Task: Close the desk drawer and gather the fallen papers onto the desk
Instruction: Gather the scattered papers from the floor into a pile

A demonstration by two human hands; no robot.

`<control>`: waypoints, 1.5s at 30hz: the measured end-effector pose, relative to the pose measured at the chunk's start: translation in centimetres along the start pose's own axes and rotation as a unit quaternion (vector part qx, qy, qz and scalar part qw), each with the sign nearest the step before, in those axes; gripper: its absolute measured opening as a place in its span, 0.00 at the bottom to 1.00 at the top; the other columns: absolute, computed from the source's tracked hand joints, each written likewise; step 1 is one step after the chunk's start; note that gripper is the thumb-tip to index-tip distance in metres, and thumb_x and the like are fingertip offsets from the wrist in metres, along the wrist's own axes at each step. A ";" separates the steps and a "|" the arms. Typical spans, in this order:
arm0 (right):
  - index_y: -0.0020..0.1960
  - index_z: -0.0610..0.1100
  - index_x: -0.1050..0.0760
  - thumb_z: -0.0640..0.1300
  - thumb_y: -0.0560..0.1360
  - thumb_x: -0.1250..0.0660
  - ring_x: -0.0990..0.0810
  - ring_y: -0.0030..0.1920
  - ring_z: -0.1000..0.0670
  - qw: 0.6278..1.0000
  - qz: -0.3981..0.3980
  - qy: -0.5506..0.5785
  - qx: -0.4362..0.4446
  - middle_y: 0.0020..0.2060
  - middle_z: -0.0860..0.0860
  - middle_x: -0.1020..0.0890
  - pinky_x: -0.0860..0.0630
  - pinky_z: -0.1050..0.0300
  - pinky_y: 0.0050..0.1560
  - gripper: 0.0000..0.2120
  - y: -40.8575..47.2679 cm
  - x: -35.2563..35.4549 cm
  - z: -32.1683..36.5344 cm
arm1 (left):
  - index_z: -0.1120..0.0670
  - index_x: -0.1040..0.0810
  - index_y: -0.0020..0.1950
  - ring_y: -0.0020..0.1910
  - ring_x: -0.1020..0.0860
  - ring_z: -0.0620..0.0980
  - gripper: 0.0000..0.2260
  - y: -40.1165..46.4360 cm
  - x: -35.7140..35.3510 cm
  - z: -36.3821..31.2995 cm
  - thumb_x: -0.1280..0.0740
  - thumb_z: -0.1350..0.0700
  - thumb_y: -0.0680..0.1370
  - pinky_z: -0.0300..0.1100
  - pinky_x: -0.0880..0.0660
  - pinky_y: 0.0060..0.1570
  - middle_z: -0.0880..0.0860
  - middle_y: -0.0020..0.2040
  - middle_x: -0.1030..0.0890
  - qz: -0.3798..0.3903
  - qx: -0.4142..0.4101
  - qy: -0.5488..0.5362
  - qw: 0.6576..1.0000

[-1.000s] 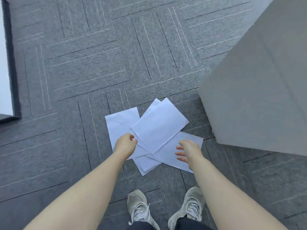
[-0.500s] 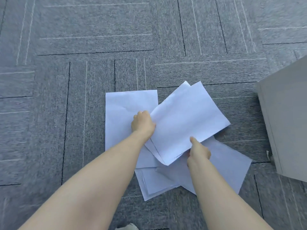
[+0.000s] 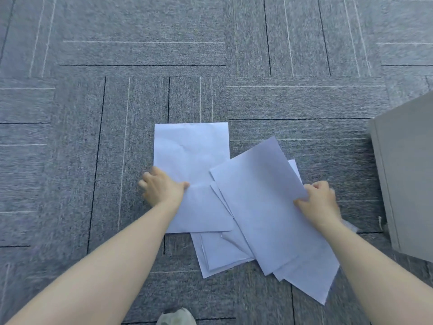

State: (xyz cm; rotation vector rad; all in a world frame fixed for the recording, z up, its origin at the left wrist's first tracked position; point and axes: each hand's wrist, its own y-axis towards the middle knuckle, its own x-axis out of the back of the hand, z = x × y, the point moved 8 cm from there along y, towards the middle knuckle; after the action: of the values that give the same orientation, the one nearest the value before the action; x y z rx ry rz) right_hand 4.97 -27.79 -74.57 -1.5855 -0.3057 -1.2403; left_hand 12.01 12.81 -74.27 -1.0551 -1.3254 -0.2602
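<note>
Several white paper sheets lie overlapping on the grey carpet. One upright sheet [image 3: 191, 151] lies at the left of the heap, and my left hand [image 3: 161, 187] rests on its left edge, thumb on the paper, fingers spread onto the carpet. A tilted top sheet [image 3: 257, 198] covers the right part of the heap. My right hand [image 3: 319, 202] pinches this sheet's right edge. More sheets [image 3: 222, 256] stick out below. Neither the desk top nor a drawer is in view.
A grey cabinet side [image 3: 407, 174] stands at the right edge, close to the papers. Grey carpet tiles [image 3: 140, 90] with light and dark lines fill the floor. The toe of a pale shoe [image 3: 175, 319] shows at the bottom.
The camera has dropped closer to the floor. My left hand slid left, from the top sheet to the left sheet's edge. My right hand moved right and took the tilted top sheet's edge.
</note>
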 end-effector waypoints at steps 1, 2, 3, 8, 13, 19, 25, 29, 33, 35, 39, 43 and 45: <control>0.50 0.43 0.27 0.46 0.71 0.33 0.32 0.57 0.41 1.000 -0.010 -0.028 0.006 0.56 0.45 0.30 0.32 0.50 0.48 0.11 0.0 0.0 0.3 | 0.62 0.34 0.66 0.66 0.33 0.63 0.41 0.3 0.1 0.0 0.21 0.45 0.61 0.56 0.30 0.59 0.62 0.66 0.29 -0.003 0.010 -0.009 1.000; 0.54 0.43 0.28 0.48 0.71 0.31 0.30 0.58 0.39 0.999 -0.015 -0.047 0.007 0.57 0.43 0.29 0.32 0.48 0.51 0.15 0.0 0.1 0.3 | 0.62 0.33 0.65 0.66 0.32 0.63 0.41 0.5 0.0 0.1 0.21 0.44 0.61 0.55 0.31 0.60 0.62 0.66 0.28 -0.006 0.015 -0.012 1.000; 0.57 0.43 0.30 0.50 0.71 0.29 0.28 0.58 0.38 0.999 -0.017 -0.051 0.001 0.57 0.41 0.28 0.32 0.46 0.54 0.19 0.1 0.3 0.2 | 0.63 0.33 0.65 0.66 0.32 0.63 0.41 0.6 0.0 0.2 0.21 0.44 0.61 0.55 0.32 0.60 0.62 0.66 0.27 -0.009 0.017 -0.009 1.000; 0.60 0.46 0.31 0.64 0.67 0.32 0.24 0.59 0.41 0.992 0.007 -0.115 -0.047 0.53 0.45 0.18 0.34 0.48 0.56 0.30 -0.1 0.3 -2.4 | 0.63 0.35 0.67 0.68 0.33 0.63 0.45 0.0 -0.3 1.0 0.21 0.43 0.59 0.56 0.32 0.61 0.63 0.67 0.31 -0.016 0.057 -0.014 0.998; 0.55 0.46 0.23 0.66 0.70 0.37 0.27 0.61 0.43 0.988 0.029 -0.138 -0.058 0.56 0.47 0.20 0.35 0.47 0.58 0.26 -1.0 -0.4 -2.9 | 0.63 0.35 0.67 0.70 0.35 0.63 0.43 1.3 0.4 1.8 0.21 0.45 0.61 0.59 0.34 0.63 0.64 0.70 0.32 -0.012 0.101 -0.071 0.992; 0.44 0.44 0.25 0.50 0.68 0.34 0.19 0.43 0.42 0.990 0.041 0.123 -0.050 0.41 0.47 0.18 0.23 0.49 0.45 0.10 -2.1 -1.1 -2.4 | 0.59 0.24 0.55 0.64 0.31 0.62 0.22 2.2 -0.3 1.5 0.27 0.45 0.69 0.55 0.32 0.58 0.60 0.61 0.25 0.052 0.058 -0.040 0.996; 0.52 0.46 0.24 0.39 0.69 0.32 0.18 0.48 0.42 0.934 0.010 0.342 -0.104 0.48 0.47 0.17 0.22 0.47 0.50 0.12 -0.5 1.5 -1.7 | 0.59 0.27 0.50 0.47 0.21 0.60 0.11 5.0 3.3 1.3 0.28 0.61 0.71 0.53 0.24 0.48 0.63 0.52 0.21 0.164 -0.042 -0.333 0.928; 0.52 0.41 0.22 0.29 0.70 0.32 0.19 0.42 0.45 0.885 0.075 0.443 -0.119 0.50 0.42 0.16 0.21 0.51 0.45 0.13 -1.1 0.0 0.7 | 0.61 0.27 0.64 0.42 0.17 0.56 0.24 4.4 4.6 -0.7 0.28 0.64 0.69 0.50 0.19 0.44 0.60 0.53 0.18 0.364 -0.046 -0.428 0.826; 0.62 0.43 0.23 0.43 0.77 0.36 0.18 0.46 0.45 0.829 0.202 0.504 -0.137 0.50 0.47 0.15 0.28 0.55 0.40 0.14 -3.3 -3.5 4.2 | 0.61 0.24 0.56 0.44 0.17 0.57 0.19 0.9 0.9 -4.6 0.26 0.63 0.67 0.50 0.19 0.46 0.60 0.52 0.17 0.359 -0.117 -0.282 0.882; 0.61 0.48 0.22 0.61 0.78 0.43 0.19 0.49 0.44 0.790 0.227 0.546 -0.159 0.52 0.48 0.15 0.27 0.51 0.43 0.22 -3.8 -4.6 4.6 | 0.58 0.25 0.50 0.44 0.21 0.55 0.18 -0.4 -1.5 -6.2 0.24 0.57 0.65 0.45 0.24 0.44 0.55 0.47 0.19 0.274 -0.184 -0.160 0.930; 0.57 0.50 0.19 0.64 0.71 0.33 0.15 0.50 0.45 0.806 0.216 0.534 -0.135 0.49 0.50 0.13 0.22 0.49 0.49 0.22 -4.4 -4.9 5.2 | 0.55 0.27 0.54 0.45 0.24 0.54 0.19 -4.3 -5.5 -7.6 0.26 0.53 0.67 0.43 0.31 0.40 0.52 0.47 0.23 0.228 -0.253 -0.048 0.939; 0.56 0.36 0.20 0.39 0.72 0.30 0.19 0.45 0.44 0.854 0.116 0.479 -0.168 0.45 0.44 0.17 0.23 0.52 0.45 0.13 -4.7 -4.1 3.0 | 0.52 0.24 0.57 0.56 0.25 0.54 0.21 -4.0 -4.3 -7.6 0.28 0.44 0.69 0.50 0.26 0.53 0.53 0.54 0.24 0.144 -0.302 -0.022 0.942; 0.54 0.38 0.21 0.37 0.72 0.32 0.21 0.43 0.44 0.858 0.049 0.461 -0.221 0.43 0.43 0.19 0.27 0.54 0.41 0.11 -5.8 -3.8 0.0 | 0.53 0.26 0.62 0.62 0.30 0.55 0.21 -2.6 -2.5 -6.8 0.32 0.45 0.73 0.52 0.28 0.59 0.54 0.60 0.26 0.077 -0.271 -0.025 0.959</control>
State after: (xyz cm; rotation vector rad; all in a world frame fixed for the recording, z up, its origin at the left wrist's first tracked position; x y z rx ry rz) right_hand -0.84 -23.96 -74.38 -1.1481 0.7105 -1.9156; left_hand 13.96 5.32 -74.45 -1.6277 -1.2365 -0.5010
